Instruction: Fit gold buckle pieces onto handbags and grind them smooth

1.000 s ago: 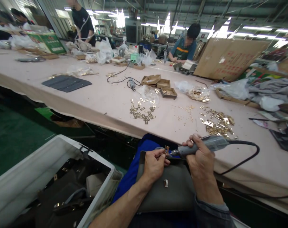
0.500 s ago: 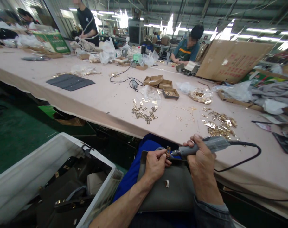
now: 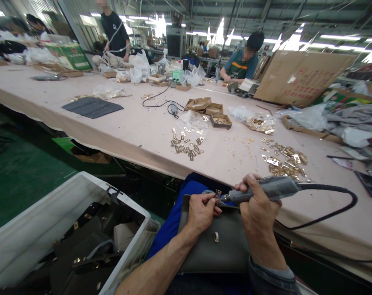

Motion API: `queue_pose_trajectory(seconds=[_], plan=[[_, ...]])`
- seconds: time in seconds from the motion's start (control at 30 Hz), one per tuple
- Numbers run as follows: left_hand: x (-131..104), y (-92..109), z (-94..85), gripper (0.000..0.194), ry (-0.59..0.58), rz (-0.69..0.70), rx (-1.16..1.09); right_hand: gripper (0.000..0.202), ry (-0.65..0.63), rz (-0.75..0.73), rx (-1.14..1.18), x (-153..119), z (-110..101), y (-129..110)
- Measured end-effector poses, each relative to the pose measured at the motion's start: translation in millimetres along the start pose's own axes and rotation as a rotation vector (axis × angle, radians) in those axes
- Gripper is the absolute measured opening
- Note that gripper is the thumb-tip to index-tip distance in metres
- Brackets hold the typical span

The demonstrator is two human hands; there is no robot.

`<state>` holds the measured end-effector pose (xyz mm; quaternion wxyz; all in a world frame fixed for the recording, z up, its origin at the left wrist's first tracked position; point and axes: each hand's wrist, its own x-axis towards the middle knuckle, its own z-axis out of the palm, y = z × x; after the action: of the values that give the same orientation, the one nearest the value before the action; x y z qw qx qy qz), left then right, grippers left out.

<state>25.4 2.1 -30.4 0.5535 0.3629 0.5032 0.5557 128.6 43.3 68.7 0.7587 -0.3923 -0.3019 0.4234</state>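
Note:
My right hand [image 3: 259, 205] is wrapped round a grey electric screwdriver [image 3: 270, 189] with a black cord, its tip pointing left. That tip meets a small gold metal plate [image 3: 218, 194] at the upper edge of a dark grey-green bag piece [image 3: 215, 254] lying on my lap. My left hand [image 3: 201, 211] pinches the plate and the edge between thumb and fingers. A small whitish fitting [image 3: 216, 237] shows on the bag's face. Exactly where the screwdriver tip touches is too small to tell.
Gold frames [image 3: 186, 145] and a heap of gold plates [image 3: 285, 162] lie on the cloth-covered table [image 3: 136, 131]. Small cardboard trays [image 3: 221, 120] stand behind. At lower left is a white crate [image 3: 81, 180] of dark bag pieces. Co-workers are across the table, one beside a large carton [image 3: 302, 78].
The screwdriver and my right hand have shifted slightly, and the cord now loops further right. My left hand keeps its pinch in nearly the same place.

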Motion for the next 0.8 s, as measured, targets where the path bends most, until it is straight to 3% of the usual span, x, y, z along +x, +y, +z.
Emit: queue_pose_trajectory(seconds=[0.33, 0.63, 0.8], plan=[[1, 2, 2.5, 0.026, 0.006, -0.022, -0.031, 0.02, -0.214, -0.143, -0.236, -18, 5, -3], [-1, -1, 1.2, 0.028, -0.025, -0.012, 0.001, 0.014, -0.464, -0.19, -0.452, -16, 1, 4], [-8, 1, 1.4, 0.024, -0.007, -0.002, 0.012, 0.015, -0.68, -0.115, -0.475, -8, 3, 3]])
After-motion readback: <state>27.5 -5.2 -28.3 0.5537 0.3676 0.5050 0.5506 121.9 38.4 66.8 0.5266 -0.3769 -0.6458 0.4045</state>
